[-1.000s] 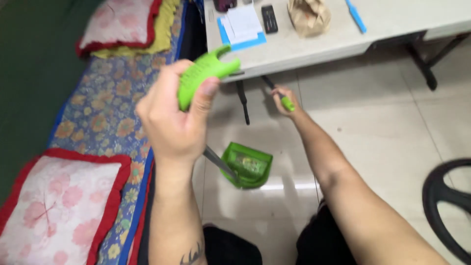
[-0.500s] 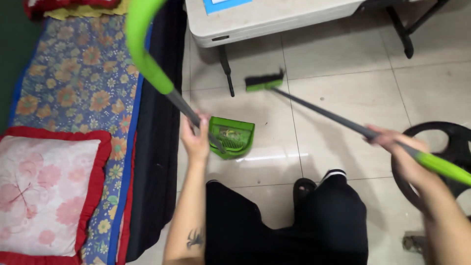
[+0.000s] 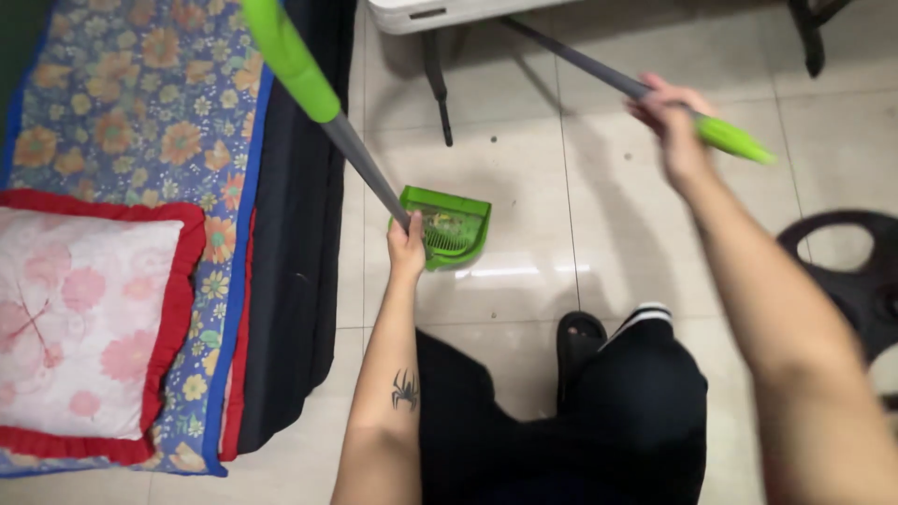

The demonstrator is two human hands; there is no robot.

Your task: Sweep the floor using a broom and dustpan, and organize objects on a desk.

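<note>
The fingers of the left hand (image 3: 406, 245) are wrapped around the lower end of the dustpan handle (image 3: 360, 166), a grey pole with a bright green grip that slants up and away toward the top left. Just beyond that hand the green dustpan (image 3: 449, 227) sits on the tiled floor (image 3: 524, 178), with a little debris caught against the comb teeth inside it. The right hand (image 3: 669, 117) is closed around the broom handle (image 3: 655, 93), holding it where the grey shaft meets the green grip; the shaft runs up and left under the edge of the white surface (image 3: 440, 13), and the broom head is out of view there.

Judging by this, the work is at the sweeping stage: the pan is set down, and the broom is reached out under the surface. The next stroke would call for keeping the pan's lip flat on the tiles and drawing the bristles toward it past the black leg (image 3: 436, 84).

A bed with a flowered cover (image 3: 131, 112) and a red-edged pillow (image 3: 84, 318) lies to the left.
</note>
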